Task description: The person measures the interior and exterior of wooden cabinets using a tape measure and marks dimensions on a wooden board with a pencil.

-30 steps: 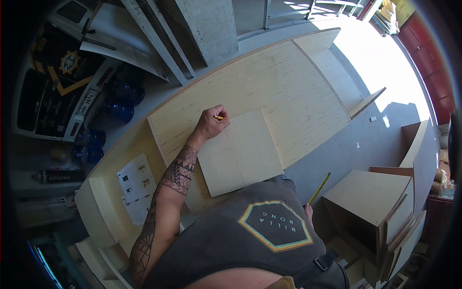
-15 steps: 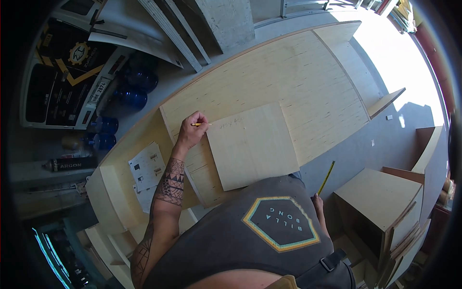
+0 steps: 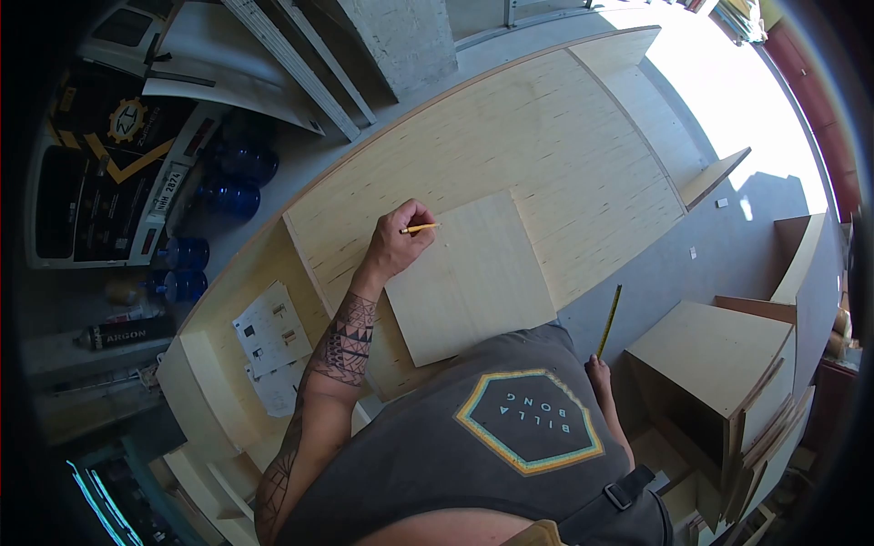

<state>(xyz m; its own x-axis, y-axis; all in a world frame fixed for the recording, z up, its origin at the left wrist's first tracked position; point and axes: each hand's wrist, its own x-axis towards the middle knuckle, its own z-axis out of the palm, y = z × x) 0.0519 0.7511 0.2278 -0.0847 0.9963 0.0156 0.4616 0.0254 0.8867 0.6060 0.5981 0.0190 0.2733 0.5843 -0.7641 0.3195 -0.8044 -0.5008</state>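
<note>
My left hand [image 3: 403, 235] is closed around a yellow pencil [image 3: 419, 227], its tip pointing right over the upper part of a rectangular plywood panel [image 3: 473, 287]. The hand covers the panel's upper left corner and the handwriting there. Beneath that panel lies a larger plywood sheet [image 3: 473, 136], the surface of a long cabinet piece. Low at my right side, my right hand [image 3: 598, 371] grips a tape measure [image 3: 611, 318] with its yellow blade sticking out forward; the case is hidden in the hand.
Printed drawing sheets [image 3: 271, 329] lie in the open compartment at left. A plywood box [image 3: 710, 355] with boards leaning on it stands at right. Blue water jugs [image 3: 228, 196], a black argon cylinder [image 3: 127, 333] and a van [image 3: 109, 164] are at far left. A concrete column [image 3: 391, 45] rises behind.
My left hand with the pencil has moved right, from the panel's left edge onto the handwriting. My right hand still holds the tape measure. The whole view has shifted slightly.
</note>
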